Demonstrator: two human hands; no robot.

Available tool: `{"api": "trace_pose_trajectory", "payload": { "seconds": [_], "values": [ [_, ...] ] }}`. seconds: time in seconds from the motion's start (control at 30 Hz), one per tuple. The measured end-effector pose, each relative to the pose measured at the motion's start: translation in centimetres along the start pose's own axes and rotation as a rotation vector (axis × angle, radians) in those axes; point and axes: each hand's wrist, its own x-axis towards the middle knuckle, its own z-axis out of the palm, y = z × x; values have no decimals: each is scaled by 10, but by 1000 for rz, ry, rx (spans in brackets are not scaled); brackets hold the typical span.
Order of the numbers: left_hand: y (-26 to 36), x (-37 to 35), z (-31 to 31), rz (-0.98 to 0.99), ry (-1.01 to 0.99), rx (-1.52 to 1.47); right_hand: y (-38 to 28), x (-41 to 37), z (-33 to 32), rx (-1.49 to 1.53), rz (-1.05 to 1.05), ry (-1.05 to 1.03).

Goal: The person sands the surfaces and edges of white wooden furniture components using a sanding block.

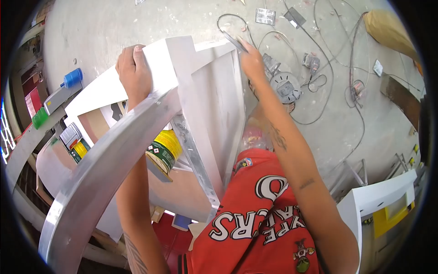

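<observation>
A white-painted wooden piece (219,91) with angled panels stands in front of me. My left hand (134,73) is closed over the upper left edge of its panel, with the thumb along the top. My right hand (252,61) is closed around a thin, flat grey tool (234,41), close to the piece's far right corner. The tool's exact kind cannot be made out. A curved silver-grey bar (109,153) passes over my left forearm and meets the white piece. Under it sits a yellow and green can (165,148).
On the grey floor (205,18) to the right lie looping cables (331,73), a round grey device (285,86) and several small dark pieces. Blue (72,78) and green (40,118) containers are at the left. Another white piece (383,194) stands at lower right.
</observation>
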Motion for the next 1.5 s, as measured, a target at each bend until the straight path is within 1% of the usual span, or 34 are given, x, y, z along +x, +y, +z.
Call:
{"api": "trace_pose_trajectory", "payload": {
  "seconds": [0.07,0.1,0.17,0.2,0.27,0.3,0.37,0.4,0.47,0.5,0.57,0.63,0.67,0.7,0.73,0.77,0.8,0.83,0.87,0.9,0.93,0.97,1.0,1.07,1.1,1.13,1.2,1.27,1.3,1.33,1.37,1.43,1.47,1.5],
  "values": [
    [-5,5,2,43,-6,-43,28,-25,-19,-87,359,-145],
    [-1,5,2,17,0,-30,26,-36,-21,-83,369,-145],
    [-2,3,1,10,-32,-22,17,-59,-21,303,670,-109],
    [-2,6,2,11,-39,-25,10,-56,-15,307,677,-118],
    [4,5,1,28,-35,25,-4,-56,6,441,556,-177],
    [7,8,0,60,-17,56,-12,-53,19,450,568,-181],
    [4,12,-2,83,-32,45,-26,-36,41,79,21,-100],
    [2,12,2,98,-37,22,-31,-23,49,69,23,-102],
    [8,9,-3,41,-76,52,-38,-17,60,-66,-321,-248],
    [7,8,-4,5,-73,25,-25,-12,65,-141,-376,-301],
    [5,11,-1,-35,-58,-18,66,-17,78,-87,-77,-163],
    [1,12,-1,66,-18,-21,129,-27,22,-413,423,-159],
    [3,12,-4,66,-34,-15,133,-27,-8,-359,292,-27],
    [2,14,-5,77,-33,-20,151,-37,-56,-431,95,-43],
    [3,14,-7,81,-21,-23,164,-42,-112,-499,59,-120],
    [6,14,-10,59,-15,-41,169,-42,-169,-404,222,-136],
    [9,14,-14,38,-7,-60,115,-30,-212,-553,342,-110],
    [8,12,-16,13,6,-106,48,-16,-241,-562,601,19],
    [5,4,-13,-4,62,-116,90,-18,-310,-326,728,122],
    [6,5,-13,-51,159,-98,107,-17,-374,-489,690,64],
    [6,4,-13,-99,248,-79,75,-13,-409,-204,700,198],
    [0,-5,-15,-181,221,-51,39,-17,-434,87,716,319],
    [-3,-16,-17,-195,237,-53,0,-17,-449,39,675,266],
    [-9,-38,-18,-385,123,129,-42,-20,-464,-14,627,202],
    [-16,-57,-20,-433,36,117,-47,-27,-470,30,687,261],
    [-18,-73,-31,-443,43,111,-51,-32,-473,74,748,321],
    [-14,-110,-58,-358,-149,26,-42,-39,-462,16,810,453],
    [-28,-162,-62,-268,-279,177,-28,-30,-441,-211,910,465],
    [-12,-168,-71,-283,-282,185,-34,28,-567,-219,916,450],
    [14,-186,-74,-426,-265,32,-28,72,-652,-311,863,416],
    [39,-200,-76,-570,-240,-125,-24,112,-702,-403,803,380],
    [94,-230,-64,-860,-149,-449,-20,194,-731,-587,655,290],
    [124,-248,-70,-1007,-112,-605,-2,209,-699,-680,597,242],
    [126,-308,-70,-1137,-66,-761,18,216,-580,-760,536,200]
  ]
}}
